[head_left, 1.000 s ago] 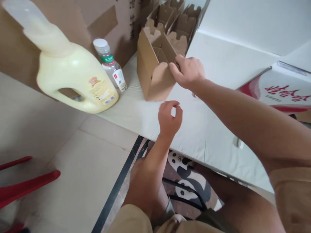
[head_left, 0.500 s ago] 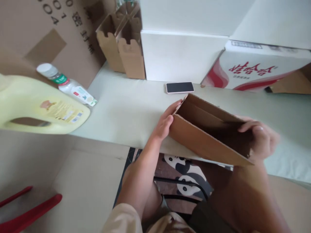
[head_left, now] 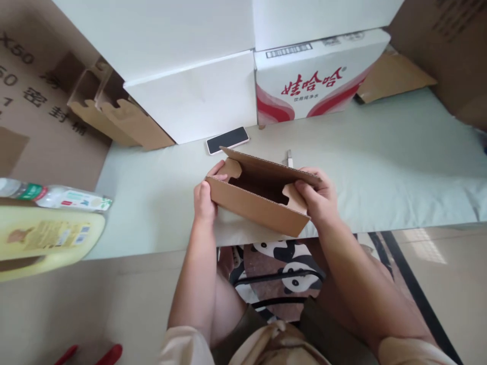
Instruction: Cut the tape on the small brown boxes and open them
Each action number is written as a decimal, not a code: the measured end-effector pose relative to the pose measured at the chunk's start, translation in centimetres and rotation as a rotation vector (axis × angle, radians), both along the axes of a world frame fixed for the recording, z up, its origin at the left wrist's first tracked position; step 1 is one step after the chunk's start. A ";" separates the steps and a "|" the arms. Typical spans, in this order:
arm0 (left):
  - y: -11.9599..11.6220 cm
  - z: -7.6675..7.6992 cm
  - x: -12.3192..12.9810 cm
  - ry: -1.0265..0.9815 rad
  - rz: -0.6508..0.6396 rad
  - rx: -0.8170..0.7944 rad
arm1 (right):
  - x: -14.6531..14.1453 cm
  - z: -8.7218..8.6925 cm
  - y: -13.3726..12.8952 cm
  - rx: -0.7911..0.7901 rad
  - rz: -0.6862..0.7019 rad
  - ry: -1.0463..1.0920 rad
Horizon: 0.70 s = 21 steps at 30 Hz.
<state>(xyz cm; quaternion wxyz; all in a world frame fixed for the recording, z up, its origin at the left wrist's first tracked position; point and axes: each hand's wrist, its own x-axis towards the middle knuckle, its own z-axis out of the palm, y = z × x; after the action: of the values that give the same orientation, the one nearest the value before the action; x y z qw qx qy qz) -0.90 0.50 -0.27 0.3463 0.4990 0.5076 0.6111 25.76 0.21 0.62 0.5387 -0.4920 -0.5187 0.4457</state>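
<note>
A narrow brown cardboard box [head_left: 258, 209] is held over the front part of the pale green table, its open top facing up. Notched flaps show inside both of its ends. My left hand [head_left: 206, 196] grips the left end, fingers on the end flap and thumb at the near corner. My right hand [head_left: 318, 195] holds the right end, with the thumb on the right flap and the fingers behind. Just beyond the box lie a dark-screened phone [head_left: 227, 140] and a small white and grey object [head_left: 289, 158].
The pale green table [head_left: 399, 167] carries white boxes [head_left: 198, 96], a red and white carton [head_left: 308, 83] and brown cardboard dividers [head_left: 125, 114] at the back. A clear bottle [head_left: 68, 196] and a yellow jug [head_left: 53, 235] are at the left. A brown cardboard piece [head_left: 395, 76] sits back right.
The view has swung to the right. The box is turned more level, and its end flaps now show. My right hand has shifted its grip, with the thumb now on the right flap.
</note>
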 end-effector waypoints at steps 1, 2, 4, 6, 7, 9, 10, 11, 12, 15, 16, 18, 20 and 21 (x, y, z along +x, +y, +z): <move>0.0 -0.1 0.0 -0.020 -0.002 0.010 | 0.0 0.2 0.0 0.012 0.039 0.015; 0.1 -0.1 -0.1 -0.052 -0.014 0.029 | 0.0 0.3 -0.1 0.035 0.065 0.034; 0.3 -0.4 -0.3 -0.108 -0.039 0.064 | -0.1 0.6 -0.2 0.084 0.084 0.075; 0.4 -0.6 -0.7 -0.143 -0.054 0.078 | -0.4 0.7 -0.4 0.141 0.071 0.110; 0.4 -0.6 -0.9 -0.149 -0.062 0.077 | -0.6 0.6 -0.5 0.175 0.061 0.121; 0.3 -0.7 -1.2 -0.120 -0.075 0.064 | -0.8 0.5 -0.7 0.245 0.046 0.123; 0.2 -0.7 -1.3 -0.093 -0.071 0.058 | -0.9 0.4 -0.8 0.269 0.044 0.115; 0.1 -0.7 -1.4 -0.066 -0.062 0.056 | -0.9 0.3 -0.9 0.282 0.044 0.104; 0.0 -0.6 -1.4 -0.043 -0.047 0.054 | -0.9 0.2 -1.0 0.284 0.050 0.091; -0.1 -0.6 -1.3 -0.006 0.006 0.051 | -0.6 -0.1 -1.1 0.256 0.078 0.070; -0.1 -0.6 -1.2 0.012 0.010 0.051 | -0.5 -0.1 -1.1 0.247 0.082 0.068; -0.1 -0.7 -1.1 0.050 0.005 0.065 | -0.4 -0.3 -1.0 0.241 0.072 0.057; 0.0 -0.6 -1.0 0.038 -0.001 0.079 | -0.4 -0.3 -1.0 0.244 0.043 0.033; 0.1 -0.6 -0.9 0.011 -0.001 0.081 | -0.5 -0.3 -1.0 0.248 0.030 0.023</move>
<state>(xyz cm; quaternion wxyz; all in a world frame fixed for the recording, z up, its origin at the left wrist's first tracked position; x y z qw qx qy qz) -1.85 0.59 -0.86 0.3234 0.5162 0.4838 0.6284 25.27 -0.81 0.35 0.5947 -0.4088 -0.5707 0.3918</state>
